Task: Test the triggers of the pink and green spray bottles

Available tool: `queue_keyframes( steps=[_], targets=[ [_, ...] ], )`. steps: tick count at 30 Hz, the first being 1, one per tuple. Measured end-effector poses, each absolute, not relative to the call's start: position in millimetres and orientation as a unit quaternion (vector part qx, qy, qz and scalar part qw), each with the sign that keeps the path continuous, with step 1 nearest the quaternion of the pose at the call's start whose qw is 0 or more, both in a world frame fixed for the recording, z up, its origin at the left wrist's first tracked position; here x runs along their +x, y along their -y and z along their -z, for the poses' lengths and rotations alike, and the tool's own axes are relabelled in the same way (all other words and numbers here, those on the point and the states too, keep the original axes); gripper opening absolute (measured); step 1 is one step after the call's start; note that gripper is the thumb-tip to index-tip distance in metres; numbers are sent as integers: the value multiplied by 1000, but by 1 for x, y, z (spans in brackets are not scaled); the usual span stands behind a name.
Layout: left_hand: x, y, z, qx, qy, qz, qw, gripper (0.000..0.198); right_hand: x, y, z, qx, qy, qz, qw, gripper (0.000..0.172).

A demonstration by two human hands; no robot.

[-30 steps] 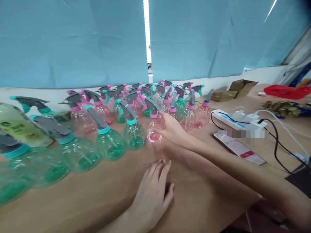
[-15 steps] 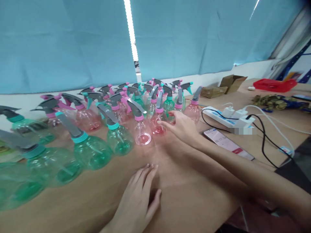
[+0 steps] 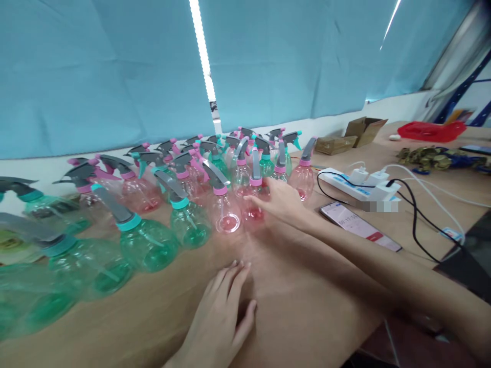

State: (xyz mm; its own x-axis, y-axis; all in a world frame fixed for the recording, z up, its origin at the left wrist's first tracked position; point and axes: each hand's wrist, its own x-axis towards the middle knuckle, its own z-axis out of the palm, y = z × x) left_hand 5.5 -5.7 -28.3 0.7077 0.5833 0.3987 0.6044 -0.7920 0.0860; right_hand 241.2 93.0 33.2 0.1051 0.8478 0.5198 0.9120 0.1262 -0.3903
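My right hand [image 3: 282, 200] is curled round the right side of a clear pink spray bottle [image 3: 253, 210] with a pink collar and grey trigger head. Its thumb lies across the front of the bottle, and its other fingertips are hidden behind. Just left of that bottle stands another pink spray bottle [image 3: 226, 212], upright on the table. Flat on the brown tabletop [image 3: 291, 306], my left hand [image 3: 220, 306] rests with its thumb spread and nothing held. Green spray bottles [image 3: 149, 245] with turquoise collars line the front left.
Several more pink and green spray bottles crowd toward the blue-covered wall. On the right are a phone [image 3: 358, 225] showing a timer, a white power strip [image 3: 345, 184] with plugs and loose cables, cardboard boxes [image 3: 364, 133] and a red tray [image 3: 429, 131].
My right hand has drawn the pink spray bottle a little nearer, in line with the one on its left. The left hand stays in place. The view has shifted slightly.
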Motion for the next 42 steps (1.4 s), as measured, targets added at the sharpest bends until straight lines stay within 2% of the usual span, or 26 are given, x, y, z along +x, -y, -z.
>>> queue_keyframes(
  steps=[9, 16, 21, 25, 34, 38, 42],
  targets=[
    [6, 5, 30, -921, 329, 208, 6, 48, 273, -22, -58, -525, 769, -177, 320, 44],
    [5, 6, 30, -920, 334, 203, 2, 47, 250, -38, -50, -512, 705, -209, 444, 37],
    [4, 6, 34, -921, 332, 205, 7, 48, 240, -48, -46, -458, 661, -241, 544, 24],
    [5, 6, 34, -922, 328, 208, 5, 48, 234, -45, -49, -450, 636, -263, 570, 10],
    [8, 8, 32, -921, 322, 218, 0, 50, 216, -50, -54, -424, 641, -285, 573, 24],
    [8, 8, 31, -924, 314, 218, 0, 51, 208, -43, -68, -419, 654, -296, 556, 37],
    [7, 7, 32, -926, 309, 216, 5, 51, 203, -39, -76, -423, 664, -299, 539, 41]
  ],
)
